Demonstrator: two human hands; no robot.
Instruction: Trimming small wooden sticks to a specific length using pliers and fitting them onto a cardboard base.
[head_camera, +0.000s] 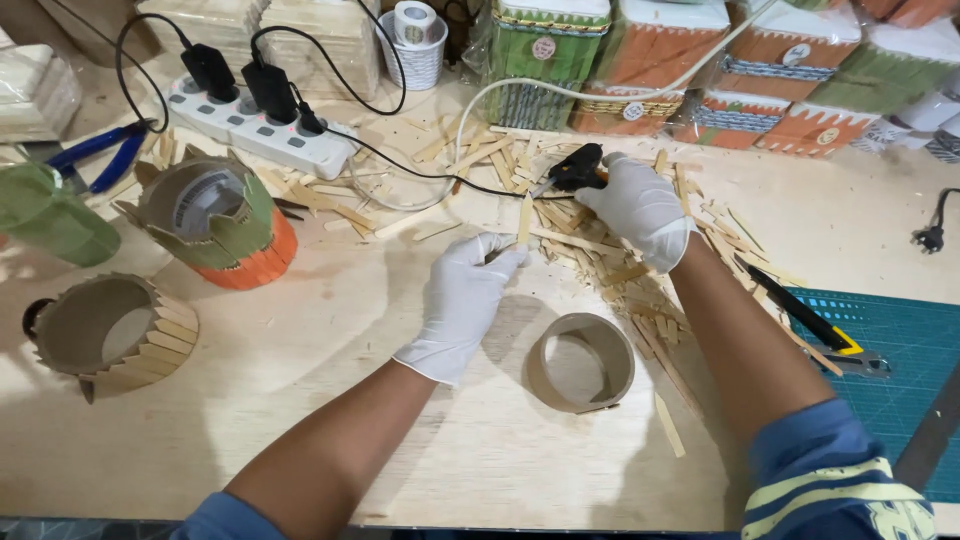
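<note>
Nearest our edge of the wooden table (300, 400), a bare cardboard ring (580, 362) lies between our forearms. Beyond it, toward the table's middle, our gloved left hand (462, 300) pinches one pale wooden stick (524, 220) upright, fingers closed on its lower end. Our gloved right hand (640, 207) is wrapped around a black glue gun (572, 168), nozzle at the stick's top, above a heap of loose sticks (600, 262). Toward the far left corner sits a white power strip (255, 125).
</note>
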